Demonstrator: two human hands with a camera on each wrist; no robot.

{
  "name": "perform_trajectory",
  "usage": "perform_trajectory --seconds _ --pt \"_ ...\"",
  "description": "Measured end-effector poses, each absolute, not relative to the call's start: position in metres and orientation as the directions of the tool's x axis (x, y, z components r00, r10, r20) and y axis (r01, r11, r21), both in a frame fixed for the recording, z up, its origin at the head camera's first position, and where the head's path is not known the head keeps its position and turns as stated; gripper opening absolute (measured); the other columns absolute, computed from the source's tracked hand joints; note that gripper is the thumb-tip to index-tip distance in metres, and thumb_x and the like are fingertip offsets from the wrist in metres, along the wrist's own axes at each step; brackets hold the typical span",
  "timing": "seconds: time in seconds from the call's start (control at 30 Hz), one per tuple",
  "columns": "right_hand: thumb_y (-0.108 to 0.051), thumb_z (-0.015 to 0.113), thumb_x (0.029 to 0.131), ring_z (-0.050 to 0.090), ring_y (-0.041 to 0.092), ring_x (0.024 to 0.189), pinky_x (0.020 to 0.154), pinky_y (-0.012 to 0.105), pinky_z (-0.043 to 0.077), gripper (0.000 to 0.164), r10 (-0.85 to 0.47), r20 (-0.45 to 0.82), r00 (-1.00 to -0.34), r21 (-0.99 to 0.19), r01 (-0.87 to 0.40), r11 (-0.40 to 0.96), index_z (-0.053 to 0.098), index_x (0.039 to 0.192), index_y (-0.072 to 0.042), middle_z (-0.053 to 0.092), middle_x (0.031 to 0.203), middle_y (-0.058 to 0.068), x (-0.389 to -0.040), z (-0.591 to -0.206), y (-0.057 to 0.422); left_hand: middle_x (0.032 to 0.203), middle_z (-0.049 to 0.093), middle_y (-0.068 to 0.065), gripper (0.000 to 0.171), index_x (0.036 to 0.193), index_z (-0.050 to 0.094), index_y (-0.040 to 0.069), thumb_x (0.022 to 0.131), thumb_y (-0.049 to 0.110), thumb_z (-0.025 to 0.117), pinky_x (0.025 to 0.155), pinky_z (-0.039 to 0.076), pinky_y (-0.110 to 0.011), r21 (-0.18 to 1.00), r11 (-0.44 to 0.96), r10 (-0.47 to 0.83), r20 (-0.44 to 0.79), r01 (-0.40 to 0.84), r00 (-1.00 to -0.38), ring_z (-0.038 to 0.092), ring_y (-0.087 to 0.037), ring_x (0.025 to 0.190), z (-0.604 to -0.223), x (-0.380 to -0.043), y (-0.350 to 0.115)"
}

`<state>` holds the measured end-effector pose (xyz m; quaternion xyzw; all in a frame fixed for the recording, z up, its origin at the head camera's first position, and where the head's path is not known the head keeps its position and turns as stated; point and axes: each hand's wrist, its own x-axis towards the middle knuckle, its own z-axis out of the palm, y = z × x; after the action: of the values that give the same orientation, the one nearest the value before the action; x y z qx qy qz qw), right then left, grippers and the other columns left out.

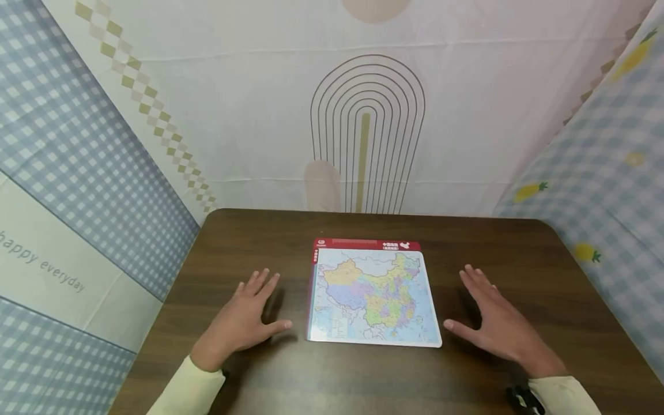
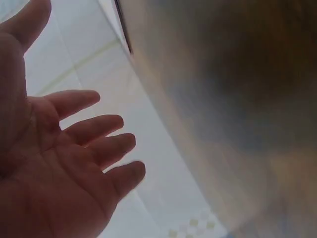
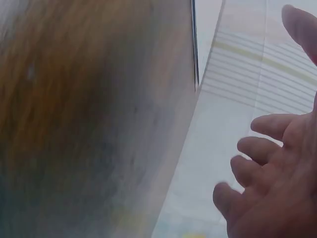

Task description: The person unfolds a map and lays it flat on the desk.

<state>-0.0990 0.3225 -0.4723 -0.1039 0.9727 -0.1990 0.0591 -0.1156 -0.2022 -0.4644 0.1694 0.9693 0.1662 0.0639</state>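
before me is a brown wooden table (image 1: 311,383), a pale patterned cloth (image 1: 238,121) behind it and blue checked cloth (image 1: 57,86) on both sides. one map board (image 1: 374,297) lies flat between my two hands, left hand (image 1: 242,323) and right hand (image 1: 500,325), their fingers spread apart. its fine print is too small to read; my two sleeves (image 1: 189,386) are cut off.

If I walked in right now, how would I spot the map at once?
Find the dark brown table in front of the pale cloth. Look between the left hand and the right hand, where the map lies flat. Its red top strip and patchwork of pastel colours set it apart from the brown surface and bare hands around it.
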Motion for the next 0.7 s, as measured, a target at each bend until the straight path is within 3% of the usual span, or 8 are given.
perform_trajectory --seconds 0.13,0.23,0.47,0.7 --pt "-0.074 0.071 0.088 0.023 0.051 0.158 0.109 0.078 0.035 0.122 -0.235 -0.092 -0.968 -0.403 -0.179 0.898 0.005 0.172 -0.015 0.010 0.178 0.019 -0.097 -0.472 0.312 0.171 0.034 -0.017 0.106 0.165 0.034 0.007 0.088 0.064 0.078 0.122 0.035 -0.060 0.412 0.856 0.377 -0.086 0.312 -0.922 0.033 -0.039 0.158 -0.467 -0.113 -0.185" --pt "-0.073 0.073 0.087 0.034 0.053 0.152 0.107 0.074 0.040 0.120 -0.252 -0.089 -0.964 -0.421 -0.193 0.886 0.012 0.171 -0.012 0.018 0.176 0.021 -0.094 -0.473 0.305 0.169 0.038 -0.014 0.103 0.164 0.038 0.006 0.087 0.059 0.082 0.119 0.042 -0.057 0.453 0.831 0.397 -0.076 0.323 -0.915 0.039 -0.036 0.155 -0.469 -0.110 -0.172" --pt "-0.068 0.077 0.087 0.045 0.047 0.148 0.107 0.067 0.045 0.109 -0.296 -0.050 -0.954 -0.432 -0.247 0.868 0.033 0.166 -0.008 0.034 0.171 0.019 -0.090 -0.478 0.292 0.159 0.052 -0.020 0.088 0.154 0.050 -0.002 0.086 0.036 0.090 0.113 0.048 -0.051 0.580 0.729 0.455 -0.013 0.364 -0.891 0.054 -0.035 0.144 -0.475 -0.107 -0.148" --pt "-0.052 0.085 0.087 0.053 0.040 0.144 0.106 0.059 0.050 0.096 -0.356 -0.030 -0.934 -0.456 -0.305 0.836 0.044 0.160 -0.005 0.046 0.164 0.017 -0.086 -0.487 0.276 0.150 0.060 -0.022 0.081 0.147 0.059 -0.004 0.081 0.028 0.094 0.107 0.053 -0.048 0.592 0.733 0.441 -0.038 0.335 -0.897 0.061 -0.035 0.136 -0.485 -0.100 -0.134"
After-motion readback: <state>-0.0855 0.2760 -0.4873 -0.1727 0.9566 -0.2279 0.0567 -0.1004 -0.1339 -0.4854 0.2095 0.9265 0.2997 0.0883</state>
